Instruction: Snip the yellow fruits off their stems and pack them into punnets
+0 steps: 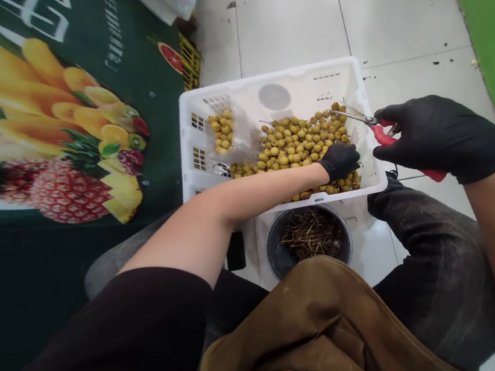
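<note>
Right hand [436, 134]: I see it wrapped around red-handled clippers [379, 134], blades reaching left of it over the crate [318, 199]. Left hand [340, 161]: fingers curled among the yellow-brown fruit [295, 149], most lying to its left; whether it grips any, I cannot tell. Judgement: I'd keep blade tips clear of the left fingers and nip stems without piercing skins.
</note>
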Demonstrator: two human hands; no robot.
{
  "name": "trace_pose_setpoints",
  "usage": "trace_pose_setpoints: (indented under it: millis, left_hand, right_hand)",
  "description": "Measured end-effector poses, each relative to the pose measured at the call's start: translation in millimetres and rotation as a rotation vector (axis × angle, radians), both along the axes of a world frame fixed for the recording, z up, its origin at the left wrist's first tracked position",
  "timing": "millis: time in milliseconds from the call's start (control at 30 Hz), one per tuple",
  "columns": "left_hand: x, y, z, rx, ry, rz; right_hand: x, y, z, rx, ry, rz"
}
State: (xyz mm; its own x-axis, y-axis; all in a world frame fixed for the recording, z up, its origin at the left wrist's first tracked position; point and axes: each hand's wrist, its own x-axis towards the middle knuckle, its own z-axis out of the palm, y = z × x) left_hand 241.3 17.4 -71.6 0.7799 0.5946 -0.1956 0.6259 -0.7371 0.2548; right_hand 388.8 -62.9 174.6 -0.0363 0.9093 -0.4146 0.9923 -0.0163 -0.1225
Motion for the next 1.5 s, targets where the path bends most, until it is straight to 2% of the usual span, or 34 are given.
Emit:
trace_pose_setpoints:
  millis: [133, 233, 333, 433, 533, 633, 733, 833, 967, 1167, 1300, 1500]
  left_hand:
    - [-7, -2, -5.4, 0.019, -0.001, -0.045]
    - [-12, 8, -6.3, -0.028, -0.147, 0.080]
    - [-24, 24, 0.8, -0.096, -0.411, 0.239]
    - [-54, 33, 24.8, -0.166, -0.668, 0.274]
    - [-99, 31, 63.6, -0.211, -0.854, 0.217]
    - [-139, 20, 100.0, -0.234, -0.887, 0.192]
    - [-162, 13, 118.9, -0.190, -0.850, 0.274]
    - [-169, 12, 122.2, -0.064, -0.833, 0.380]
    - [-171, 12, 122.4, 0.036, -0.826, 0.422]
    - [-168, 5, 126.9, 0.000, -0.882, 0.407]
    - [-163, 5, 125.5, -0.007, -0.879, 0.380]
    - [-162, -6, 116.1, -0.032, -0.810, 0.406]
  right_hand:
    - [3, 0, -2.9, 0.010, 0.036, -0.011]
    - [4, 0, -4.2, 0.037, 0.064, -0.002]
    - [4, -2, -2.2, 0.040, 0.048, -0.016]
    - [4, -4, 1.2, 0.038, 0.035, -0.035]
    - [8, -3, 1.0, 0.042, 0.052, -0.036]
    - [18, 0, -6.7, 0.035, 0.066, -0.031]
    - [30, 4, -19.8, 0.032, 0.063, -0.021]
    - [28, 4, -29.4, 0.025, 0.049, 0.040]
    - [-2, -2, -27.6, -0.065, 0.159, 0.153]
    - [-46, 2, -17.0, -0.101, 0.134, 0.169]
    - [-55, 12, -15.1, -0.105, 0.167, 0.163]
    - [-64, 16, -18.6, -0.110, 0.120, 0.255]
